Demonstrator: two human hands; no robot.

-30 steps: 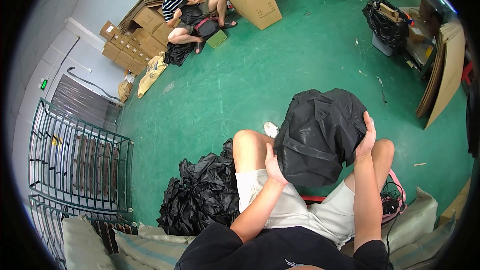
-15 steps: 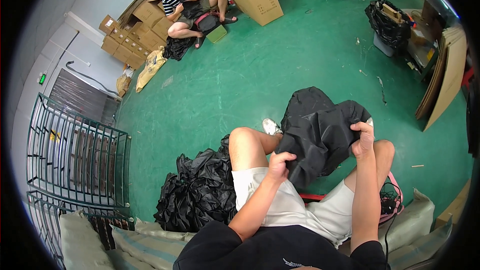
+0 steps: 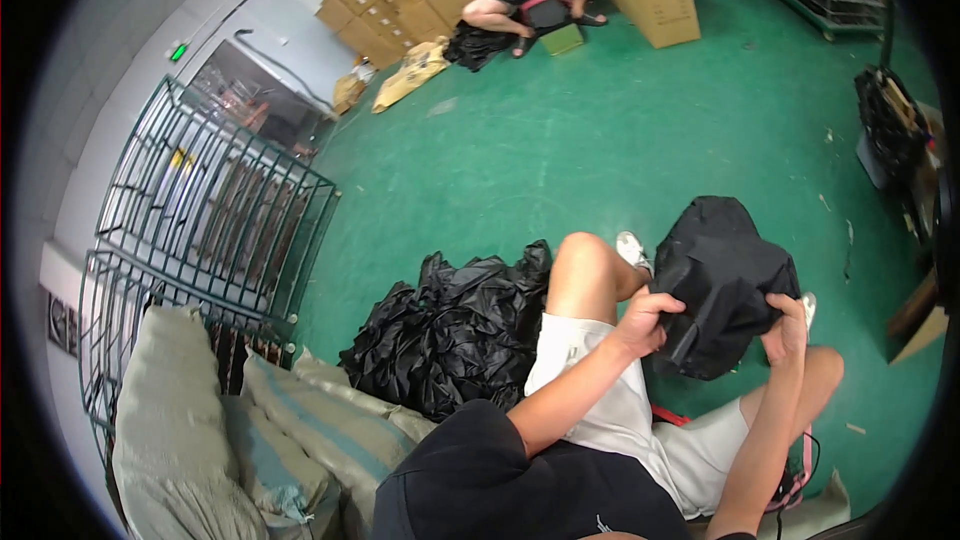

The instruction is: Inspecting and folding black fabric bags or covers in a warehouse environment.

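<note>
Between my knees I hold up a soft black fabric piece [image 3: 722, 285], pouch-like and creased. What kind of article it is I cannot make out. My left hand [image 3: 645, 324] pinches its near left edge between thumb and fingers. On the other side my right hand [image 3: 786, 328] grips the right edge, its thumb on top. Part of the fingers of each hand is hidden. To the left of my left knee a large heap of crumpled black fabric [image 3: 450, 330] lies on the floor, apart from both hands.
Stuffed woven sacks [image 3: 320, 420] stand at lower left, beside a green metal rack cart [image 3: 215, 210]. Across the green floor [image 3: 500, 160] another person sits with black fabric, near stacked cartons [image 3: 395, 15] and a tall open carton [image 3: 655, 0]. A bin with a black bag [image 3: 885, 125] stands at right.
My view has turned left, so the surroundings sit farther right. The black fabric piece looks more gathered, its right part no longer sticking out. Both hands still grip it.
</note>
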